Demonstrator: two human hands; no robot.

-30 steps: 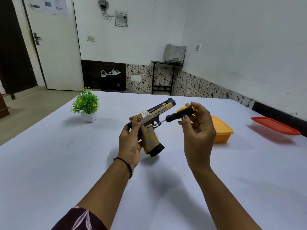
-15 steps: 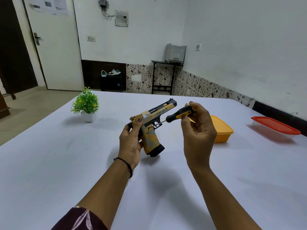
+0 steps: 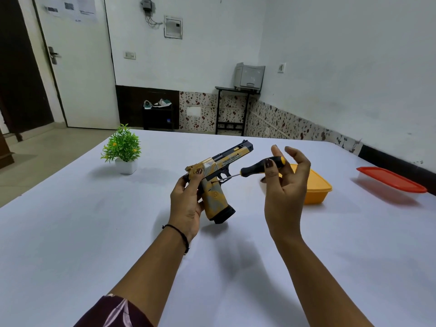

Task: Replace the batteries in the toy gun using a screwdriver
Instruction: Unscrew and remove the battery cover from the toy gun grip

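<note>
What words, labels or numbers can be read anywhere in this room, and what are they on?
"DESERT EAGLE": on the slide of the toy gun.
Smaller line printed under it on the slide: too small to read.
Papers stuck on the door: print too blurred to read.
Nothing else legible.

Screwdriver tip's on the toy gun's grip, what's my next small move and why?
Probably curl the right hand round the screwdriver handle and turn: the tip sits at what looks like a screw on the toy gun grip, the left hand steadies it, yet two fingers stand off the handle.
</note>
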